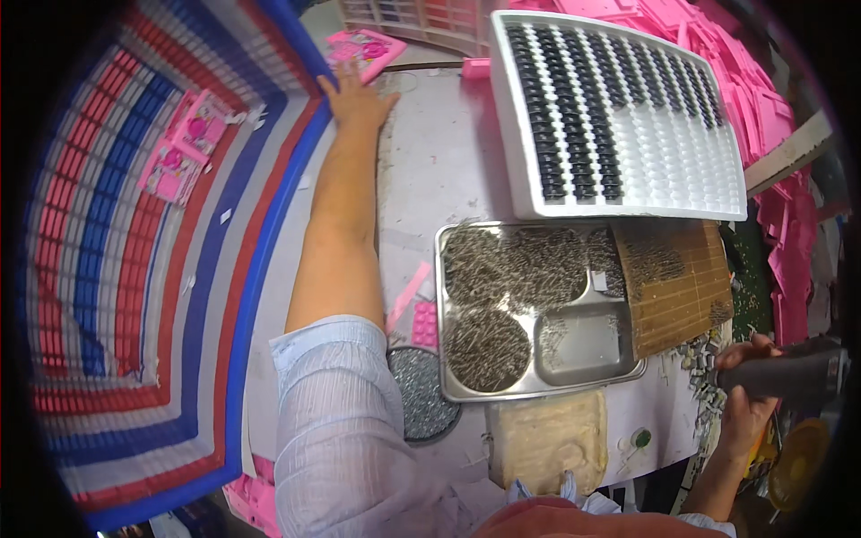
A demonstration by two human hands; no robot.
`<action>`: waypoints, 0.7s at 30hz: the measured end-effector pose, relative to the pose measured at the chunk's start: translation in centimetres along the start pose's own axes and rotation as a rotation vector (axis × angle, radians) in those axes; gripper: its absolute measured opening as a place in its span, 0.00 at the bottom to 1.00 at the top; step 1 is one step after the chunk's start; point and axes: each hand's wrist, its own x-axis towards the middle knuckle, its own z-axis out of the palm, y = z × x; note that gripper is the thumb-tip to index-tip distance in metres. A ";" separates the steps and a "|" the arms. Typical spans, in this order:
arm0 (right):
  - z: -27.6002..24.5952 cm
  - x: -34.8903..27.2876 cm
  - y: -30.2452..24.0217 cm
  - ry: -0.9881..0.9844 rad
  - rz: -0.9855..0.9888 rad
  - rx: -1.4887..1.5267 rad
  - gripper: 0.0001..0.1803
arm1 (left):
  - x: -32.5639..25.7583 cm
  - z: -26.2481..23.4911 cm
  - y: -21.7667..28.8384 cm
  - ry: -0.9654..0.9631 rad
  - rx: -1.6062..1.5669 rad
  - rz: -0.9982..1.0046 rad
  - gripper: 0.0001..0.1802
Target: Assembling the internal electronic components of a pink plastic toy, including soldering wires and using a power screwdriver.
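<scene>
The left hand point(359, 106), fingers spread, is at the pink case point(369, 49) by the bench's point(430, 152) far left corner; an overhard push could topple it. The right hand's point(746, 399) fingers wrap a dark tool point(789, 372); swinging it could scatter right-edge parts point(704, 368).

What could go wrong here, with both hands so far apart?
The ribbed brown cardboard sheet by the divided steel tray bears loose thin metal pieces; a bump might scatter them.
With the left hand stretched to the pink plastic piece, the light-blue cloth sleeve might brush the round dark dish of grey metal bits.
The right hand alone holds a dark cylindrical object, which might drop if that grip loosened.
</scene>
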 end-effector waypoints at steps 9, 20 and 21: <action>-2.3 -1.7 0.5 0.103 -0.066 0.028 0.39 | 1.0 -4.7 -0.4 0.517 -0.421 -0.083 0.37; -1.5 -4.7 -2.6 0.194 -0.623 -0.241 0.23 | -29.0 -18.5 -7.3 0.009 -1.960 0.005 0.39; -1.0 -6.3 -2.4 0.099 -0.290 -0.057 0.19 | -32.5 -19.8 -7.8 -0.071 -2.037 0.047 0.42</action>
